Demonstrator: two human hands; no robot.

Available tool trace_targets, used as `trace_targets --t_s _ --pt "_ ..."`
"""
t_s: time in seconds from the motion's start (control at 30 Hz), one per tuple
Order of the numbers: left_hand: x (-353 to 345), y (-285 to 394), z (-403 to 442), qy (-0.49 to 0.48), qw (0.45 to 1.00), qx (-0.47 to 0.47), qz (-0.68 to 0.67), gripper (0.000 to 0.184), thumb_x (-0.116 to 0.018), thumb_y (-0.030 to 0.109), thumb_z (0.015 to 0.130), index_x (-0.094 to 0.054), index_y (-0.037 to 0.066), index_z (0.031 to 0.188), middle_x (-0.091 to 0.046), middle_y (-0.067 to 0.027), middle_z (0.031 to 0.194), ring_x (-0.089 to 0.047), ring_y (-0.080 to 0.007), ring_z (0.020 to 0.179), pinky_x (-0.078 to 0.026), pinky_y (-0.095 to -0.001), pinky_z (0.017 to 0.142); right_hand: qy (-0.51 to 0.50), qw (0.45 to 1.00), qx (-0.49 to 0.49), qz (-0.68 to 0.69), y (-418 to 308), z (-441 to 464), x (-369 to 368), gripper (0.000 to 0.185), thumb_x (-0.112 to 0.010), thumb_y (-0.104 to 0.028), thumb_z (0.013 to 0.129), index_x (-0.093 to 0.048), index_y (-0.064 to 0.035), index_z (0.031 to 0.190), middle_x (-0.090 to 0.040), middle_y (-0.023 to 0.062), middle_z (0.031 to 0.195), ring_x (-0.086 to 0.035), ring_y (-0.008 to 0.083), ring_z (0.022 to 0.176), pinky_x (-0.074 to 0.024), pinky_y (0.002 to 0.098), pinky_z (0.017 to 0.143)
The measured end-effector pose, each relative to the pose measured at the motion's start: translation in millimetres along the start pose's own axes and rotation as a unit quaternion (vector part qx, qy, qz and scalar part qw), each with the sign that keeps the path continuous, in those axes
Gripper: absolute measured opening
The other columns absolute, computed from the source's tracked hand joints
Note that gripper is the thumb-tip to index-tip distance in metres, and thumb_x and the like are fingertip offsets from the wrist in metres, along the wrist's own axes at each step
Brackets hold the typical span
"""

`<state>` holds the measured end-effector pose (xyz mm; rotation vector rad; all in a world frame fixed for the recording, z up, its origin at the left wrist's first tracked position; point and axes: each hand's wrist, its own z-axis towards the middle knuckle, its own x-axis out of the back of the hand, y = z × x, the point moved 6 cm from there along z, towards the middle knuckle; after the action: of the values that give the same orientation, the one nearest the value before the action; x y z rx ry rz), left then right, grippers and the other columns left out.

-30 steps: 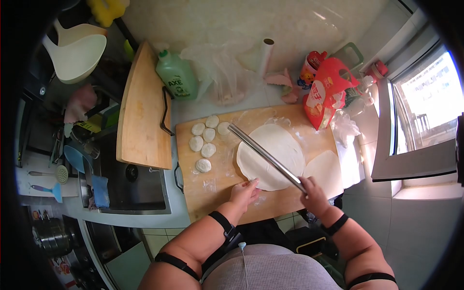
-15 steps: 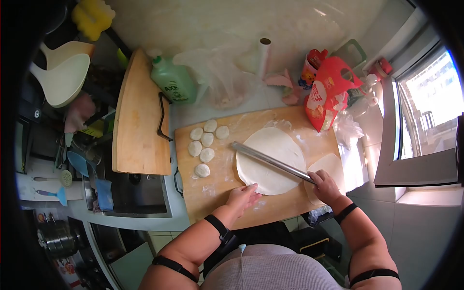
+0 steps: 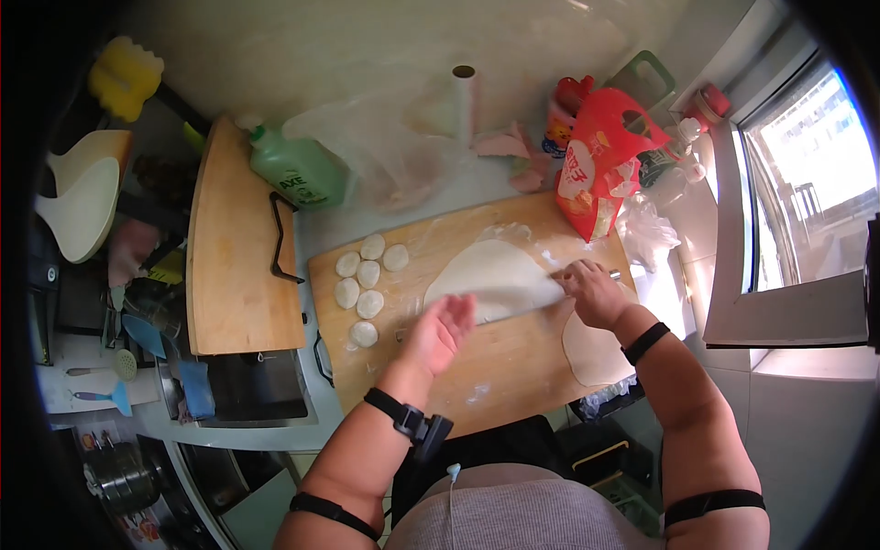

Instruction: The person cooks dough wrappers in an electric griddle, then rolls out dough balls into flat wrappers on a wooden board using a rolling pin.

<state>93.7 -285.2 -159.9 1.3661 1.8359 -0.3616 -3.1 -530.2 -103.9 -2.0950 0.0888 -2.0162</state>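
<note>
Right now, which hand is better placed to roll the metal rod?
Right, I'd say. The right hand curls over the metal rod, whose tip shows just beyond it, though the grip is partly hidden. The left hand is open near the dough sheet, not around the rod.

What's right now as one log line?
left hand: open by thin white dough sheet | right hand: curled at sheet's right edge | pale wooden board: seven small round white dough pieces

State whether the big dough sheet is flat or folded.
Partly folded: the dough sheet has its near edge lapped over the rolling pin, hiding most of it; the far part lies flat on the floured board.
</note>
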Motion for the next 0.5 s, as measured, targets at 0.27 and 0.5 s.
trace_targets --t_s 0.27,0.5 --pt "-79.8 1.7 24.7 0.066 0.336 -0.397 0.852 0.054 -0.052 0.024 0.086 -0.042 0.003 0.135 -0.039 -0.0197 0.143 -0.034 -0.0333 0.136 -0.025 -0.0564 0.110 0.142 0.979 -0.002 0.144 -51.1 69.8 -6.5 0.049 -0.058 -0.015 0.082 -0.051 -0.0059 0.130 -0.046 0.0175 0.137 -0.040 0.0341 0.130 -0.0345 0.0476 0.106" --pt "-37.5 -46.8 9.4 -0.008 0.321 -0.291 0.901 0.069 -0.048 0.032 0.085 -0.032 0.003 0.145 -0.025 -0.0123 0.154 -0.019 -0.0262 0.144 -0.011 -0.0510 0.116 0.017 0.997 -0.050 0.047 -84.8 26.5 -46.1 0.075 -0.041 -0.055 0.088 -0.039 -0.0008 0.141 -0.033 0.0170 0.150 -0.028 0.0309 0.140 -0.0225 0.0515 0.111"
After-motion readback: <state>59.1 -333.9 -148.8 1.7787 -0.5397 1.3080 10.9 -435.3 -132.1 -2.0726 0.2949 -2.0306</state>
